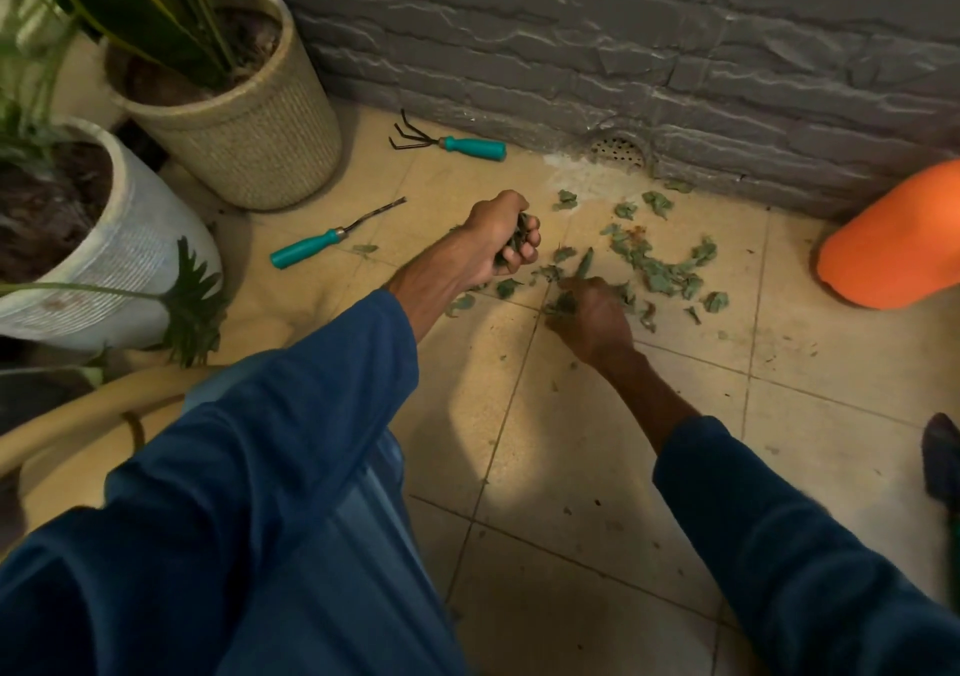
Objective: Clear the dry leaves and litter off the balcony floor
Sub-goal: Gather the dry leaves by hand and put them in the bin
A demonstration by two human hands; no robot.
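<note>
**1.** Round perforated floor drain point(618, 149), at the foot of the grey stone-faced wall point(623, 41). I take it as my reference.

**2.** Crumpled grey-green dry leaves point(667, 275). They lie in a loose scatter on the beige tiled balcony floor point(571, 467), just in front of the drain and spreading to its right.

**3.** Left hand point(501, 239). It is in front of the drain and to its left, raised off the tiles, with the fingers curled tight round a fistful of leaves.

**4.** Right hand point(592, 317). It is nearer me than the drain, down on the near edge of the scatter and touching leaves. The back of the hand hides its fingers, so I cannot tell whether it grips or only rakes.

**5.** Three-pronged hand rake with teal handle point(452, 143). It lies untouched by the wall, left of the drain.

**6.** Slim teal-handled weeding tool point(332, 239). It lies farther left of the drain and nearer me.

**7.** Woven beige plant pot point(249, 124), far left of the drain. A rounded orange object point(893, 239) sits far to the drain's right.

**Progress.** I judge the task to be at an early-to-middle stage. One handful is gathered. Most of the scatter is still on the floor, and fine crumbs dot the tiles nearer me.
</note>
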